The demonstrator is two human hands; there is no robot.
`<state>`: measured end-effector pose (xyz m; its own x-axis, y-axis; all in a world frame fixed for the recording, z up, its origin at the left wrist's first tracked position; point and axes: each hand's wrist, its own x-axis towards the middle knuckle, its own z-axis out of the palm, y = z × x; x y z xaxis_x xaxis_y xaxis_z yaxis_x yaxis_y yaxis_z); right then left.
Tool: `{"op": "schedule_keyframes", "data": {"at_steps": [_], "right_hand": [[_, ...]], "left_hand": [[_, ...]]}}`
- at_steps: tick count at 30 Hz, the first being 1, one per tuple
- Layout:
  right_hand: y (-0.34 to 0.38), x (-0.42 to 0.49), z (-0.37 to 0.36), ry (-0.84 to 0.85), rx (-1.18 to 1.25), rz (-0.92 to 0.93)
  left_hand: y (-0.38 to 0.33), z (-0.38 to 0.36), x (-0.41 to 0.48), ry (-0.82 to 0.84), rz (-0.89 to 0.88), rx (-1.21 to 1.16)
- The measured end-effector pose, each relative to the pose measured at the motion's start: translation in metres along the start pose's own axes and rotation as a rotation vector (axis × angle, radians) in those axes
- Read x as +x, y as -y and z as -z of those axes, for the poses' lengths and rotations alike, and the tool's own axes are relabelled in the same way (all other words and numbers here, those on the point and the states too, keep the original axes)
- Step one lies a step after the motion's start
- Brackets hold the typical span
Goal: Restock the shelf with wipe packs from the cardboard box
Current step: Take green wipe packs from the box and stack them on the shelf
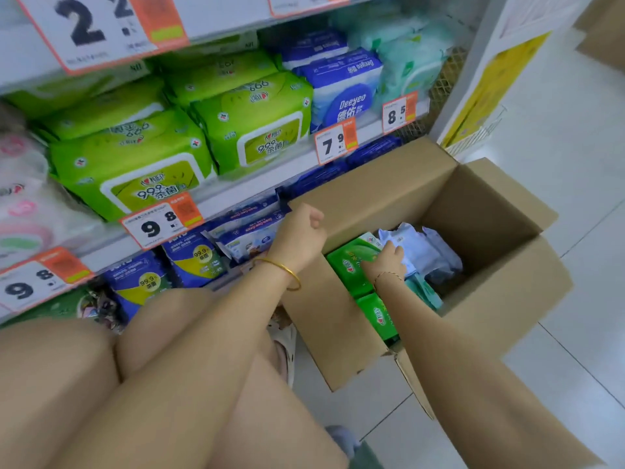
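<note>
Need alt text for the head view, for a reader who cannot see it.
A person's right hand reaches into an open cardboard box of green and pale wipe packs, while the left hand holds the box's edge. Beside it stand shelves of wipe packs with price tags.

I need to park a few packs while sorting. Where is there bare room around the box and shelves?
Bare floor tiles lie right of the cardboard box, and more in front of it, between box and knees. The green wipe packs fill their shelf to the edge. Inside the box, packs crowd the bottom where the right hand reaches; the left hand is at its flap.
</note>
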<state>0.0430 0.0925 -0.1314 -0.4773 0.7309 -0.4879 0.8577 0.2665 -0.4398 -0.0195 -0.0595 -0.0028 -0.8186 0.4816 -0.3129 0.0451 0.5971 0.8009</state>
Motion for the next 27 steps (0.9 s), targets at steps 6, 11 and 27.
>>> {"op": "schedule_keyframes", "data": {"at_steps": [6, 11, 27], "right_hand": [[-0.006, 0.028, -0.003, 0.043, -0.068, -0.043], [-0.003, 0.018, 0.009, -0.025, 0.045, -0.072], [0.064, -0.131, 0.081, 0.234, 1.315, 0.233]], "left_hand": [[0.008, -0.001, 0.004, 0.033, 0.034, -0.007], [0.009, -0.001, 0.004, 0.028, 0.057, -0.049], [-0.024, 0.04, -0.052, 0.131, 0.11, -0.753]]}}
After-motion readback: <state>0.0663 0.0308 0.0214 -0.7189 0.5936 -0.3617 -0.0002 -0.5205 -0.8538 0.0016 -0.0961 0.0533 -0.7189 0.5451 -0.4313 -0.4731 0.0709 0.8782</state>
